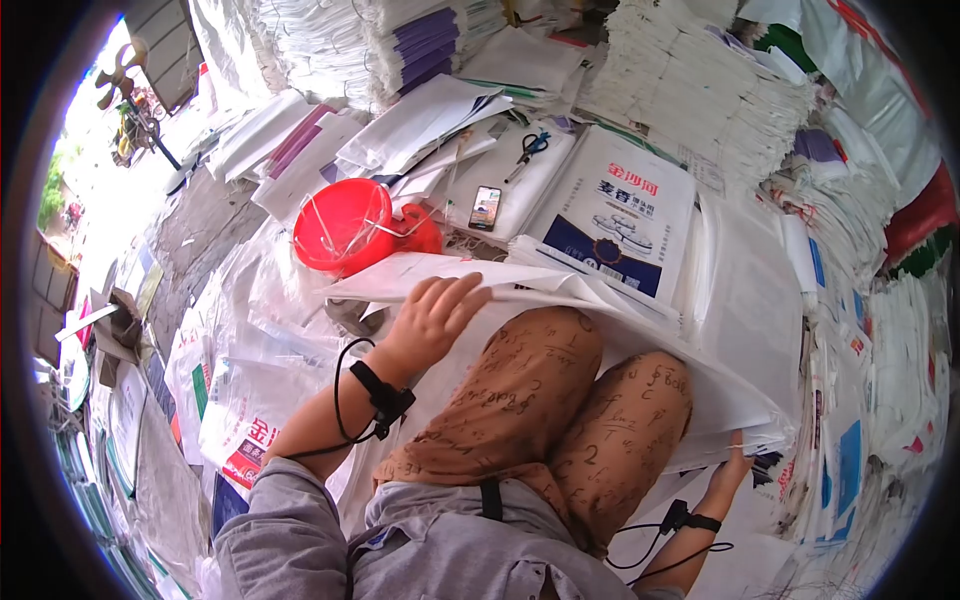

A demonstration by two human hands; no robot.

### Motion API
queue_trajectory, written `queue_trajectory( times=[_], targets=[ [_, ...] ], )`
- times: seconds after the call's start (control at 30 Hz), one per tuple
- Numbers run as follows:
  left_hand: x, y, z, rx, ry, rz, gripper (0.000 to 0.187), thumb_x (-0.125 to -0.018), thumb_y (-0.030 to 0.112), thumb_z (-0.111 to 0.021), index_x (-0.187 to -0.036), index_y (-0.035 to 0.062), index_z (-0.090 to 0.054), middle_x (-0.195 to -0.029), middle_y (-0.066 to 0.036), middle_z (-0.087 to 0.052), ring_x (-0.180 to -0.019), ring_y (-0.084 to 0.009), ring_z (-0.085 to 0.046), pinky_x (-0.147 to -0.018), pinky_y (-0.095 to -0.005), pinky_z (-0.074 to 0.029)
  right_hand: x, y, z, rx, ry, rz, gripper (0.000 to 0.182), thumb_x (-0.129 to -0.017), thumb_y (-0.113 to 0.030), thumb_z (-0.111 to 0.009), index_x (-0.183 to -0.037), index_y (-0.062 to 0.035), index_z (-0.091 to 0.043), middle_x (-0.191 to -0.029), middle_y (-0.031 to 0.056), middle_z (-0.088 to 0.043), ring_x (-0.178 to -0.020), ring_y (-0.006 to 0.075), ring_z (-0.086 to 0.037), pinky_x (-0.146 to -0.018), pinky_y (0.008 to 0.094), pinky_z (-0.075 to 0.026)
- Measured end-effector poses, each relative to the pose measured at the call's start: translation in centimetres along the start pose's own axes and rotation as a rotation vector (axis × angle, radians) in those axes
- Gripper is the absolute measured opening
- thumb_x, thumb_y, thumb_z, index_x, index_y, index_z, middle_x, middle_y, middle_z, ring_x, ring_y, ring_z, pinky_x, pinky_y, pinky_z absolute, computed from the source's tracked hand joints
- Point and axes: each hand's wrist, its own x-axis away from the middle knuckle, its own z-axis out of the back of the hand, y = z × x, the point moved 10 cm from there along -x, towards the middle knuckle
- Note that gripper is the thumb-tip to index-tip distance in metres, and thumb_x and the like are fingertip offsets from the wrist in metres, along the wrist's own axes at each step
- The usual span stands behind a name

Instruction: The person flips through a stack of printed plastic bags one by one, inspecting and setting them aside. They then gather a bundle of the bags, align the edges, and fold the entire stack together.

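A white woven sack lies over and beyond my knees, its near edge running from the middle left to the lower right. My left hand rests on the left part of this edge, fingers stretched out and lying along the sack. At the lower right, my right hand grips the corner of the sack, with part of its fingers hidden. A printed white sack with red and blue lettering lies on a pile just beyond.
Beyond my left hand stand a red plastic bucket, a phone and blue-handled scissors. Tall stacks of folded sacks rise at the back. More sacks heap up on the right. A fan stands at the far left.
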Motion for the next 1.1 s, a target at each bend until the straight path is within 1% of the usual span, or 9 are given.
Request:
queue_trajectory(
  times=[0.13, 0.23, 0.3, 0.4, 0.53, 0.67, 0.83, 1.0, 1.1],
  targets=[
    [-4.5, 2.3, -1.0, 0.367, -0.112, -0.009, 0.035, -0.086, 0.019, -0.065, -0.120, 0.0111, -0.062, -0.110, -0.005, -0.065, -0.098, -0.0232, -0.062, -0.086, -0.0376, -0.050, -0.3, 0.6, 0.2, -0.017, -0.021, -0.034, 0.056, -0.089, -0.013, -0.071, -0.137, 0.0052, -0.048, -0.134, 0.0121, -0.055, -0.118, 0.0228, -0.054, -0.104, 0.0364, -0.040],
    [-8.0, 1.8, -2.8, 0.537, -0.079, 0.164, 0.032, -0.086, 0.020, -0.069, -0.115, 0.0101, -0.064, -0.108, -0.009, -0.067, -0.098, -0.0298, -0.063, -0.088, -0.0415, -0.050, -0.4, 0.7, 0.1, -0.030, -0.031, -0.025, 0.057, -0.089, -0.012, -0.071, -0.138, 0.0052, -0.047, -0.136, 0.0124, -0.054, -0.118, 0.0232, -0.054, -0.105, 0.0363, -0.040],
    [-9.0, 2.7, -7.3, 0.650, -0.366, 0.182, 0.034, -0.087, 0.025, -0.066, -0.117, 0.0093, -0.064, -0.108, -0.013, -0.067, -0.101, -0.0323, -0.063, -0.089, -0.0420, -0.049, -0.3, 0.2, -0.3, -0.045, -0.039, 0.003, 0.057, -0.089, -0.012, -0.071, -0.138, 0.0052, -0.046, -0.136, 0.0126, -0.053, -0.119, 0.0234, -0.054, -0.105, 0.0361, -0.040],
    [-9.7, 3.1, -11.2, 0.558, -0.515, 0.188, 0.037, -0.087, 0.030, -0.063, -0.117, 0.0095, -0.065, -0.110, -0.014, -0.067, -0.104, -0.0317, -0.063, -0.089, -0.0423, -0.050, 0.1, -0.1, -0.5, -0.045, -0.024, -0.011, 0.058, -0.089, -0.011, -0.070, -0.139, 0.0051, -0.046, -0.137, 0.0129, -0.053, -0.120, 0.0239, -0.054, -0.106, 0.0358, -0.040],
    [-10.6, 2.1, -13.6, 0.373, -0.543, 0.289, 0.028, -0.079, 0.018, -0.062, -0.104, 0.0090, -0.070, -0.097, -0.011, -0.070, -0.093, -0.0324, -0.066, -0.087, -0.0432, -0.049, 0.6, -0.8, -0.6, -0.011, -0.026, 0.008, 0.059, -0.089, -0.012, -0.071, -0.138, 0.0058, -0.046, -0.137, 0.0132, -0.053, -0.121, 0.0243, -0.053, -0.105, 0.0355, -0.040],
    [-11.3, 1.0, -11.9, 0.357, -0.371, 0.295, 0.024, -0.076, 0.017, -0.061, -0.097, 0.0099, -0.070, -0.091, -0.011, -0.070, -0.085, -0.0321, -0.066, -0.085, -0.0441, -0.048, 0.4, -0.3, -0.3, -0.007, -0.052, 0.009, 0.057, -0.088, -0.013, -0.072, -0.136, 0.0061, -0.048, -0.134, 0.0121, -0.054, -0.118, 0.0234, -0.054, -0.104, 0.0354, -0.040],
    [-11.2, 2.0, -12.5, 0.394, -0.347, 0.265, 0.020, -0.075, 0.016, -0.062, -0.093, 0.0103, -0.070, -0.088, -0.011, -0.070, -0.083, -0.0337, -0.066, -0.084, -0.0442, -0.048, 0.0, 0.3, 0.2, -0.023, 0.002, -0.001, 0.056, -0.088, -0.013, -0.072, -0.135, 0.0054, -0.048, -0.132, 0.0114, -0.055, -0.116, 0.0228, -0.054, -0.104, 0.0355, -0.040],
    [-8.6, -1.9, -12.3, 0.279, -0.578, 0.312, 0.026, -0.075, 0.007, -0.061, -0.098, 0.0148, -0.070, -0.092, -0.006, -0.070, -0.091, -0.0266, -0.067, -0.093, -0.0413, -0.045, 0.4, -0.4, -0.3, -0.017, -0.028, -0.018, 0.057, -0.087, -0.013, -0.073, -0.135, 0.0052, -0.049, -0.133, 0.0117, -0.055, -0.117, 0.0225, -0.054, -0.104, 0.0353, -0.039],
    [-7.2, -1.9, -11.5, 0.183, -0.522, 0.203, 0.027, -0.075, 0.005, -0.060, -0.097, 0.0155, -0.071, -0.091, -0.005, -0.070, -0.092, -0.0258, -0.067, -0.095, -0.0404, -0.044, 0.9, -0.5, -0.6, -0.004, -0.033, -0.031, 0.057, -0.087, -0.013, -0.073, -0.135, 0.0052, -0.049, -0.134, 0.0123, -0.055, -0.119, 0.0228, -0.054, -0.105, 0.0354, -0.039]
  ],
)
